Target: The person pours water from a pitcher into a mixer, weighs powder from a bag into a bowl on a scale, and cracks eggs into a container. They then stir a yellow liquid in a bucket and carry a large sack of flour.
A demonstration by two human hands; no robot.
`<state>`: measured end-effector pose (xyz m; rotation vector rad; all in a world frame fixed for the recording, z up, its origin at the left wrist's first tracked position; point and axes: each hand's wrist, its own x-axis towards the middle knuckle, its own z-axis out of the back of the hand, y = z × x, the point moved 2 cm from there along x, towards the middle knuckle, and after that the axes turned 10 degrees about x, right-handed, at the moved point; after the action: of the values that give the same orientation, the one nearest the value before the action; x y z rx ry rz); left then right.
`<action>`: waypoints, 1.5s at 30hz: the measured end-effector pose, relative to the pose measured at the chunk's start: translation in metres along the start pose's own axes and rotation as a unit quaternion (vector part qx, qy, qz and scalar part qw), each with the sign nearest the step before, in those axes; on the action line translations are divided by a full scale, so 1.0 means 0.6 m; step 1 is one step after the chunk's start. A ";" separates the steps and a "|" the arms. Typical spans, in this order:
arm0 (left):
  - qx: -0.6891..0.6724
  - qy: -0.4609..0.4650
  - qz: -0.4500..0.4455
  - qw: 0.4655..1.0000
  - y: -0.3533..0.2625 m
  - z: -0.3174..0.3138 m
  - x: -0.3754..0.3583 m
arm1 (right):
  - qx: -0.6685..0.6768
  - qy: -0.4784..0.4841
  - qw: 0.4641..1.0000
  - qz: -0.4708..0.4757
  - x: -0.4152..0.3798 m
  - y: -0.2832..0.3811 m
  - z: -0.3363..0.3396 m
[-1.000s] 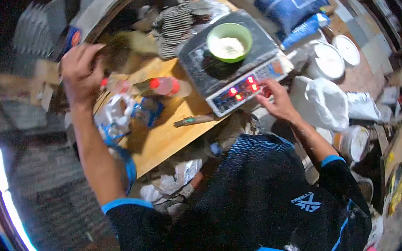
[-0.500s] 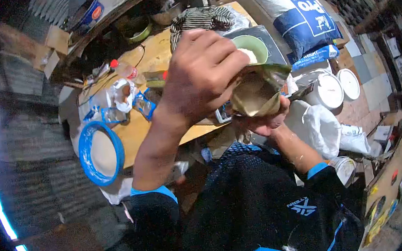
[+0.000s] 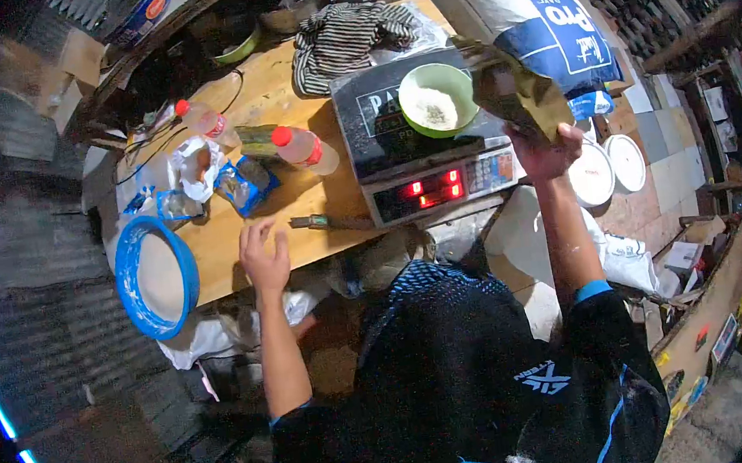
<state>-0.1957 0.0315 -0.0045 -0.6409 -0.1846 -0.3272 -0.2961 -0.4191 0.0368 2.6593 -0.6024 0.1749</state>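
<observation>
My right hand [image 3: 551,154] grips a brownish-gold foil pouch [image 3: 515,94] by its lower end, raised beside the scale. Left of the pouch, a green bowl [image 3: 457,89] with white powder [image 3: 432,109] in it rests on the black top of a digital scale [image 3: 385,196], whose display glows red. My left hand [image 3: 265,259] hovers by the table's front edge, fingers loosely bent and apart, holding nothing. Close to its fingertips lies a small dark-handled tool [image 3: 308,222], perhaps a cutter.
A blue basin [image 3: 192,286] of pale mixture is at the left corner of the table [image 3: 221,270]. Red-capped bottles [image 3: 313,152], blue packets [image 3: 249,185] and a striped cloth [image 3: 329,50] lie behind. A large white-and-blue sack [image 3: 500,1] and white tubs [image 3: 624,162] stand right.
My left hand has come away from above the pouch and dropped to the table's front edge. My right hand has carried the pouch up and right, uncovering the bowl and scale.
</observation>
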 end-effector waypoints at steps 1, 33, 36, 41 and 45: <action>0.069 0.013 0.017 0.997 0.031 -0.008 -0.020 | -0.032 0.016 0.999 0.006 0.014 0.005 0.007; 0.252 0.266 0.254 0.895 0.098 -0.012 -0.116 | -0.423 0.075 0.903 0.028 0.118 0.070 0.045; 0.249 0.258 0.246 0.900 0.103 -0.014 -0.119 | -0.420 0.064 0.905 0.020 0.116 0.070 0.045; 0.260 0.262 0.247 0.896 0.107 -0.016 -0.118 | -0.380 0.052 0.923 0.020 0.113 0.066 0.042; 0.262 0.258 0.236 0.900 0.113 -0.018 -0.120 | -0.380 0.079 0.922 0.018 0.112 0.067 0.037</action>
<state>-0.2381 0.0933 -0.0695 -0.0349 0.3841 0.0383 -0.2526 -0.4871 0.0449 1.8633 -0.5270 0.1291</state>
